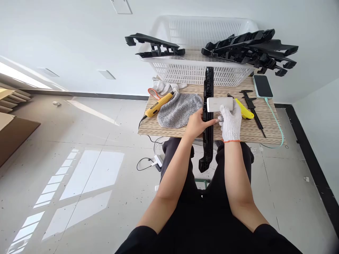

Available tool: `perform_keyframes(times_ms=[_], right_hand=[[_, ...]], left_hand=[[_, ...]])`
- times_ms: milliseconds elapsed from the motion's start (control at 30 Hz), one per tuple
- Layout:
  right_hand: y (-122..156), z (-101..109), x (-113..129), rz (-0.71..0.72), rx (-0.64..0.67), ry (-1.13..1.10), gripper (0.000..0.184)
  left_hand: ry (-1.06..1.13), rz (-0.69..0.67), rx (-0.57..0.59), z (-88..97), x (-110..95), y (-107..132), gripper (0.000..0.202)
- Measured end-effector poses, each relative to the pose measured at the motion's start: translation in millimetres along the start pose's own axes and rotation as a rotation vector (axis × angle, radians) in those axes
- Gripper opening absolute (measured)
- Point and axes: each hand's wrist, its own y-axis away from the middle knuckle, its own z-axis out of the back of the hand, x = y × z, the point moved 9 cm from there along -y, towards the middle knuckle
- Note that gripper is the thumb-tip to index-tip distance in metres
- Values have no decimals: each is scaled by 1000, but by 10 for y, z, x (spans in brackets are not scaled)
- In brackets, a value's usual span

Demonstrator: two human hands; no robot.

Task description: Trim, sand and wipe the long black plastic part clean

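Observation:
A long black plastic part [208, 130] lies lengthwise over the table, its near end sticking out past the front edge above my lap. My bare left hand [197, 123] grips it near its middle, thumb across the top and fingers at its left side. On my right hand [231, 121] is a white knit glove with an orange cuff. That hand holds a pale grey rectangular block [219, 104], whose left end lies over the black part. Left of the part is a grey fabric cloth [177, 111]. A yellow-handled tool [245, 110] lies just beyond my right hand, partly hidden.
A white plastic basket [182, 72] stands at the back, with black plastic parts [246, 47] across its rim. A yellow corded tool [159, 104] and a white glove [162, 86] lie left. Black calipers [251, 106] and a phone [262, 86] on a cable lie right.

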Motion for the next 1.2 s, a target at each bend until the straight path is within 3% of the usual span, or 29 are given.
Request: perform_keyframes(times_ms=[100, 267, 500, 633, 667, 800, 933, 1067, 1200], right_hand=[[7, 40, 17, 15, -49, 17, 33], [22, -69, -12, 4, 35, 69, 40], [-16, 144, -11, 30, -188, 16, 31], [-51, -55, -107, -72, 45, 52, 34], [-59, -60, -115, -79, 53, 50, 35], [-96, 110, -46, -2, -132, 22, 30], [-109, -26, -106, -49, 19, 99, 32], [-114, 91, -83, 3, -109, 12, 32], [-114, 16, -116, -53, 1, 56, 33]], left_hand=[[-17, 3, -62, 33, -6, 1, 43], [6, 14, -133, 92, 38, -9, 45], [24, -2, 39, -39, 15, -2, 52], [37, -84, 51, -25, -79, 5, 40], [17, -87, 49, -22, -86, 6, 39], [-102, -28, 29, -39, -41, 7, 40], [-131, -56, 17, -74, -52, 5, 32], [-116, -31, 34, -87, -23, 14, 36], [-124, -85, 74, -109, -88, 29, 36]])
